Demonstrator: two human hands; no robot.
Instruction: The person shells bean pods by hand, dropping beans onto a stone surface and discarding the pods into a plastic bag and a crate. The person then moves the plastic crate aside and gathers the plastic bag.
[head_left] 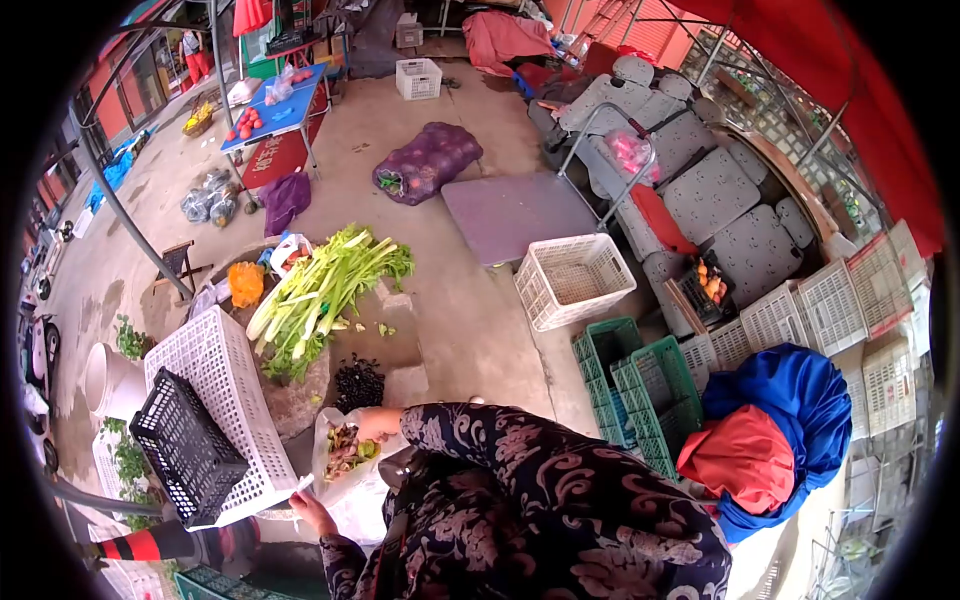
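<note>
A white plastic bag (322, 452) stands open before me, with yellowish and brown vegetable scraps (348, 455) inside. My right hand (378, 424) is over its mouth, fingers curled down; what they hold, if anything, is hidden. My left hand (315, 513) is closed at the bag's near left side and seems to pinch its white edge. Just beyond the bag lies a heap of small dark purple-black pieces (360, 384). Past that, a large pile of celery (325, 295) rests on a low block, leaves spread to the right.
To the left, a black crate (188, 445) leans on an upturned white crate (215, 370). Green crates (655, 395) and a white crate (574, 282) stand right. Ahead are a flat cart (515, 218) and a purple mesh sack (428, 163). Car seats (712, 195) line the right.
</note>
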